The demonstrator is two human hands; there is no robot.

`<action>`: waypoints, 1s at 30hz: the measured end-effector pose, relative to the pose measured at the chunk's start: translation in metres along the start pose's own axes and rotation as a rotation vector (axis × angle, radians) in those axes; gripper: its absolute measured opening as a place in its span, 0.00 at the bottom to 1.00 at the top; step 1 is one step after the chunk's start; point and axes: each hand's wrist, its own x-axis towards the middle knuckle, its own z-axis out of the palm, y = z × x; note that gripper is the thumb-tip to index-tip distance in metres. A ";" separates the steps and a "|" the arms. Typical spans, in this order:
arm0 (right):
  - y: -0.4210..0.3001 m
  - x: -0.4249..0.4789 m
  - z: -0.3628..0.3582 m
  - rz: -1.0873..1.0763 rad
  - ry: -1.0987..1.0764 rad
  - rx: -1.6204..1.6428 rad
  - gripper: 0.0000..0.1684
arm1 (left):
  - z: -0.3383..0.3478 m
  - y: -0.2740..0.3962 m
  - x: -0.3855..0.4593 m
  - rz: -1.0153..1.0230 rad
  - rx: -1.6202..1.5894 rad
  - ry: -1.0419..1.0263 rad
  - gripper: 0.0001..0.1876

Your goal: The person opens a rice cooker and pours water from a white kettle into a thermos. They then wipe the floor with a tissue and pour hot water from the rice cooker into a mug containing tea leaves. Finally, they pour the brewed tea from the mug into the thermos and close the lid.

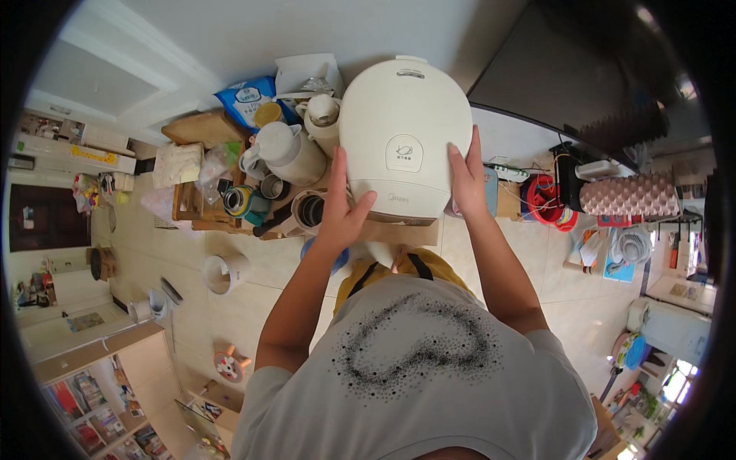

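Note:
A cream-white Midea rice cooker (402, 115), its lid down, is directly in front of me at the wall end of a wooden cabinet. My left hand (344, 210) lies flat along its left side, thumb over the front edge. Against the right side rests my right hand (468, 172), fingers pointing up towards the back. Both palms clasp the cooker between them; I cannot tell whether its base is lifted. Left of it stand a white thermos jug (287, 152), a second jug (323, 121) and a round appliance with a dark open well (309, 210).
A blue packet (247, 98) and a white box (307, 75) lean near the wall. A steel cup (273, 187) is beside the jug. Rightwards are a large dark television (575, 75), a red basket (543, 198) and a pink foam roller (629, 194). A white bin (224, 273) stands on the floor.

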 end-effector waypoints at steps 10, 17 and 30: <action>0.001 0.010 -0.003 0.042 -0.027 0.210 0.37 | 0.018 -0.007 -0.004 0.107 0.178 0.049 0.41; 0.023 -0.004 -0.001 -0.149 0.212 -0.087 0.30 | 0.019 -0.011 -0.001 0.115 0.231 0.039 0.43; 0.026 -0.022 0.017 -0.194 0.319 -0.117 0.24 | 0.001 -0.014 0.010 0.165 0.329 0.003 0.44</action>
